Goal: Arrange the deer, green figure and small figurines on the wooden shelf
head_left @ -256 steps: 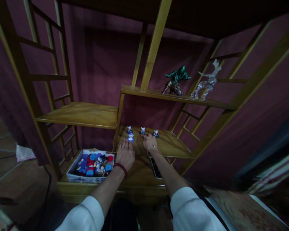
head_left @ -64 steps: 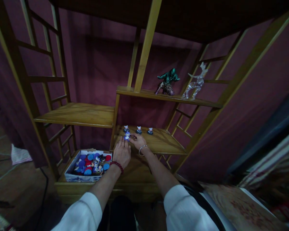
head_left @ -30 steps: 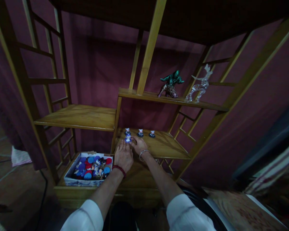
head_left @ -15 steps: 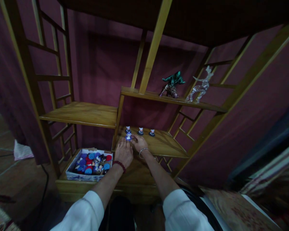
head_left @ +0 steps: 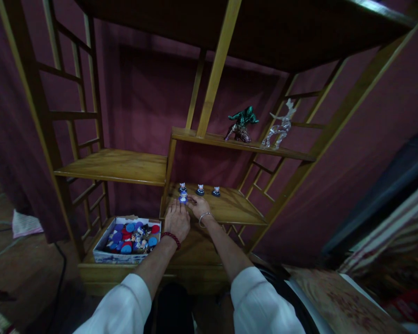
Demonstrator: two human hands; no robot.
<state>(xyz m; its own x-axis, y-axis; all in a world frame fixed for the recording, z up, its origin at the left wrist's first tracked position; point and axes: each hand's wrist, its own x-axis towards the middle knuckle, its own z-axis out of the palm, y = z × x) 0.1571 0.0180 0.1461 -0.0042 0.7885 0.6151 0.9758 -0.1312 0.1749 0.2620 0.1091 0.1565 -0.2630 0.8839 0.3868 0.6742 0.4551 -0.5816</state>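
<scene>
A small purple-and-white figurine [head_left: 183, 197] stands upright near the left front edge of the lower right shelf [head_left: 226, 208]. The curled fingertips of my right hand [head_left: 199, 207] are at its right side, partly hidden from view, and seem to grip it. Just in front of its base, my left hand [head_left: 177, 221] lies palm down with its fingers stretched out at the shelf edge. Behind the purple figurine is a small dark-based figurine [head_left: 182, 187]. Two similar ones, a middle figurine [head_left: 199, 189] and a right figurine [head_left: 216, 191], stand in line with it.
An open box [head_left: 101, 256] of jumbled figurines with red, blue and purple bases stands at lower left. On the upper right shelf [head_left: 209, 138] are a green-and-bronze crouching statue [head_left: 242, 124] and a clear deer statue [head_left: 280, 127]. A wooden upright [head_left: 169, 169] borders the shelf on its left.
The view has shifted slightly, so the shelf unit appears a little further left. Both hands stay at the purple figurine, which has hardly moved on the shelf.
</scene>
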